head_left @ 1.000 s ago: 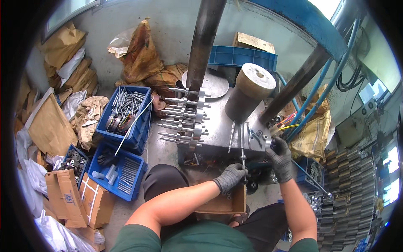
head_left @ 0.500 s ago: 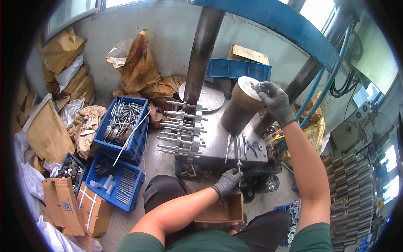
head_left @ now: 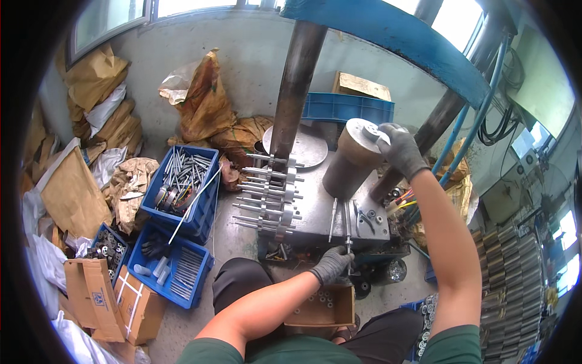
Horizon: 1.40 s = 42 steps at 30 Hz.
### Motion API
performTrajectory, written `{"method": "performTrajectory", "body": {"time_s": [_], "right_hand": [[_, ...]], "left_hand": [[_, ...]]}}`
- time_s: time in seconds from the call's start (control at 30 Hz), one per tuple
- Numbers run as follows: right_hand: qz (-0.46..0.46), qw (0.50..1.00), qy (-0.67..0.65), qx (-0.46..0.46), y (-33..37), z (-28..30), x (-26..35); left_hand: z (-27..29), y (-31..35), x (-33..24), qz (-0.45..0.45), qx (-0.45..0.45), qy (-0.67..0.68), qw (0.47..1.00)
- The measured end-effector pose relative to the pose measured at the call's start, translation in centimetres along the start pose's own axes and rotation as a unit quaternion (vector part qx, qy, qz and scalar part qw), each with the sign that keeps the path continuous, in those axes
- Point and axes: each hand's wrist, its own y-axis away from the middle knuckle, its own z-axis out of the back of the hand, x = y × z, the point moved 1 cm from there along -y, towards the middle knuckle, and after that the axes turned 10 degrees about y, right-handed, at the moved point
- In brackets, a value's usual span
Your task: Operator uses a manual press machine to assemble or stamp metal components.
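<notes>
My left hand (head_left: 334,265), in a grey glove, is closed round the lower end of a thin metal shaft (head_left: 348,225) that reaches over the near edge of the steel table. My right hand (head_left: 402,150), also gloved, is at the top of a thick steel cylinder (head_left: 345,164) standing on the table. Its curled fingers are at the right edge of a small round spoked metal part (head_left: 371,130) on the cylinder's top. Another metal rod (head_left: 333,219) lies left of the shaft. Pliers (head_left: 366,222) and small rings (head_left: 379,219) lie to its right.
Several shafts with discs (head_left: 267,200) stick out along the table's left side. Blue crates (head_left: 179,215) with metal parts stand at left. A cardboard box (head_left: 321,309) is between my knees. Steel posts (head_left: 297,85) and a blue beam (head_left: 388,42) rise over the table.
My right hand has drawn slightly back to the right, so the round part on the cylinder shows more. My left hand stays on the shaft. The whole view has shifted a little.
</notes>
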Motion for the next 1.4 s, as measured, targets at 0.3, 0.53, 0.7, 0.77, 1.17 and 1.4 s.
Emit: {"method": "performTrajectory", "body": {"time_s": [0.3, 0.53, 0.7, 0.77, 1.17, 1.4], "right_hand": [[0.175, 0.941, 0.22, 0.187, 18.9, 11.2, -5.7], [0.039, 0.947, 0.181, 0.263, 34.0, 17.4, -10.8], [-0.027, 0.988, 0.105, 0.107, 37.1, 17.3, -10.5], [-0.048, 0.994, 0.096, 0.038, 36.0, 17.1, -10.6], [-0.202, 0.965, 0.103, -0.13, 23.1, 15.1, -16.9], [-0.295, 0.953, 0.069, -0.015, 21.5, 14.7, -19.0]], "left_hand": [[0.2, 0.6, 0.0, -0.003, 0.017, 0.019, 1.0], [-1.1, 4.7, -2.5, -0.173, 0.016, -0.165, 0.971], [-1.9, 6.0, -7.4, -0.269, -0.015, -0.332, 0.904], [-2.3, 6.0, -9.4, -0.32, -0.026, -0.32, 0.891], [-2.6, -6.4, -28.6, -0.539, -0.021, -0.064, 0.84], [-0.4, -12.5, -34.8, -0.523, -0.148, -0.018, 0.839]]}}
